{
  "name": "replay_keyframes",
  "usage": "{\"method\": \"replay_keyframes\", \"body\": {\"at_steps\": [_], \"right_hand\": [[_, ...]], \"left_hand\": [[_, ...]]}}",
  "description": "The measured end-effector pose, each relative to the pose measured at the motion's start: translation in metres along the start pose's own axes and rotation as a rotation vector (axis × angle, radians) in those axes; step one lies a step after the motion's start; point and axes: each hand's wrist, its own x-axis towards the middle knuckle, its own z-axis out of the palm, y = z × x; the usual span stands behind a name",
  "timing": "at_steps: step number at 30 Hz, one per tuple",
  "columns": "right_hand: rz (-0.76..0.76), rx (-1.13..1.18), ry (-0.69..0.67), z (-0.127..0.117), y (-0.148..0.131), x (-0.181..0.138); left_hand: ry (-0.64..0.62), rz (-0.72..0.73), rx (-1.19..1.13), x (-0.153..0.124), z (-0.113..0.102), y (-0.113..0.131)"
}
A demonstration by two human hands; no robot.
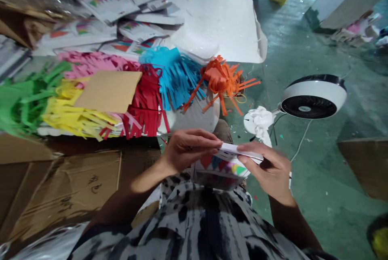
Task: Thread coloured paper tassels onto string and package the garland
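Observation:
Just above my lap, my left hand and my right hand pinch the two ends of the top edge of a white printed packet. Coloured pennants or tassels are pictured on its front, and its lower part looks see-through. My left fingers press together at the upper left edge. The right thumb and fingers close on the upper right side. In front of my hands lie fringed paper bunches: orange, blue, red, yellow, pink and green. A tan card rests on the yellow and red ones.
Several finished-looking printed packets are heaped on the white-covered table. A white fan stands to the right on the green floor. Cardboard boxes sit at my left, and another box is at the right.

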Motion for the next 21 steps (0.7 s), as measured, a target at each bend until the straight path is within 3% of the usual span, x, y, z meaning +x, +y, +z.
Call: {"method": "replay_keyframes", "body": {"at_steps": [8,13,17,21], "right_hand": [[-0.290,0.014,-0.078,0.011,-0.009,0.020],[-0.350,0.033,-0.149,0.011,-0.011,0.025],[-0.377,0.040,-0.159,0.011,-0.013,0.028],[-0.280,0.023,-0.121,0.016,-0.011,0.029]], "left_hand": [[-0.056,0.331,0.362,0.002,-0.016,0.016],[-0.047,0.381,0.381,-0.001,-0.017,0.009],[-0.061,0.500,0.409,0.002,-0.020,0.007],[-0.070,0.446,0.444,0.003,-0.024,0.002]]}}
